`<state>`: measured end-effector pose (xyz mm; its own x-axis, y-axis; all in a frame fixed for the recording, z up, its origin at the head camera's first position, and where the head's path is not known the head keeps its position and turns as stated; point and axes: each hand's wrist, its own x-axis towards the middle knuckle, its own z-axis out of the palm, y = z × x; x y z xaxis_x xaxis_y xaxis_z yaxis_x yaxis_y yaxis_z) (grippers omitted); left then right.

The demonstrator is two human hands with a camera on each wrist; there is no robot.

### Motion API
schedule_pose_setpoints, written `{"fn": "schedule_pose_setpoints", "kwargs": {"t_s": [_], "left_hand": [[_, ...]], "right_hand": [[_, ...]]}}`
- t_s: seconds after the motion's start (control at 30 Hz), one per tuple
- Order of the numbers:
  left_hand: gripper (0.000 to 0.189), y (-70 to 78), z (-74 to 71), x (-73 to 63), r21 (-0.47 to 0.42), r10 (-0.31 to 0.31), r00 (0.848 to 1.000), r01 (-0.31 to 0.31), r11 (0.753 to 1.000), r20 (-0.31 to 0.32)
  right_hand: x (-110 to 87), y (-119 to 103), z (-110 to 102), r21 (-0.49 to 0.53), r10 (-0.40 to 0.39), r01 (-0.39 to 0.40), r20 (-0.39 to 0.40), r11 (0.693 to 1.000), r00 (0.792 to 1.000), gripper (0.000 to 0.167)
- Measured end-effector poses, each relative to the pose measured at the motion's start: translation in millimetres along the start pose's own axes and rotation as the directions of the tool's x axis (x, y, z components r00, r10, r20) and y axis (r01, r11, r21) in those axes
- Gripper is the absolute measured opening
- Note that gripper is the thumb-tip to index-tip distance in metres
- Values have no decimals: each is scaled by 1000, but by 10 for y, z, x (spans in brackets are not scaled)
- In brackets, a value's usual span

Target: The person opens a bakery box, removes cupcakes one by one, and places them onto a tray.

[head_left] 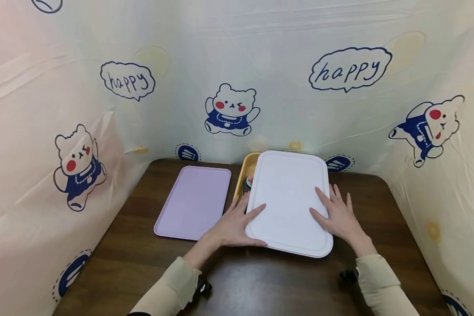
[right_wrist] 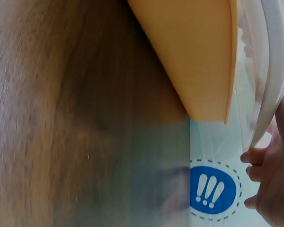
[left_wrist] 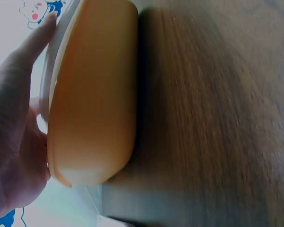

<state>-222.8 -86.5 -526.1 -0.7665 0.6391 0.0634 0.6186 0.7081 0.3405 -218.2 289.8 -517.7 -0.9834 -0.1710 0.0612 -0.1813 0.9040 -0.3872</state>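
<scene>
A white rectangular lid (head_left: 290,202) with rounded corners lies over a yellow-orange box (head_left: 242,173), shifted right so a strip of the box shows at its left. My left hand (head_left: 235,224) holds the lid's left edge near the front corner, its thumb along the near edge. At the right edge, my right hand (head_left: 337,215) grips the lid with two digits on top and the others over the side. In the right wrist view a gap shows between the lid (right_wrist: 274,61) and the box rim (right_wrist: 234,56). Inside the box, a dark item (head_left: 246,185) peeks out, mostly hidden.
A light purple tray (head_left: 197,202) lies flat left of the box on the brown wooden table (head_left: 126,259). A printed curtain (head_left: 174,118) with bears closes off the back and both sides.
</scene>
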Motion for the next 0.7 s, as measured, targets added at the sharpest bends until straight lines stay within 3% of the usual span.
{"fn": "schedule_pose_setpoints", "kwargs": {"t_s": [0.17, 0.47, 0.7], "left_hand": [[127, 66, 21, 3, 18, 18, 999, -19, 1000, 39], [130, 209, 4, 27, 101, 59, 998, -62, 993, 36], [125, 363, 140, 120, 110, 38, 999, -41, 993, 31]], "right_hand": [[-66, 72, -47, 14, 1, -2, 6, 1000, 1000, 86], [-168, 163, -82, 35, 5, -5, -17, 999, 1000, 88], [-243, 312, -155, 41, 20, -19, -36, 999, 999, 89]]}}
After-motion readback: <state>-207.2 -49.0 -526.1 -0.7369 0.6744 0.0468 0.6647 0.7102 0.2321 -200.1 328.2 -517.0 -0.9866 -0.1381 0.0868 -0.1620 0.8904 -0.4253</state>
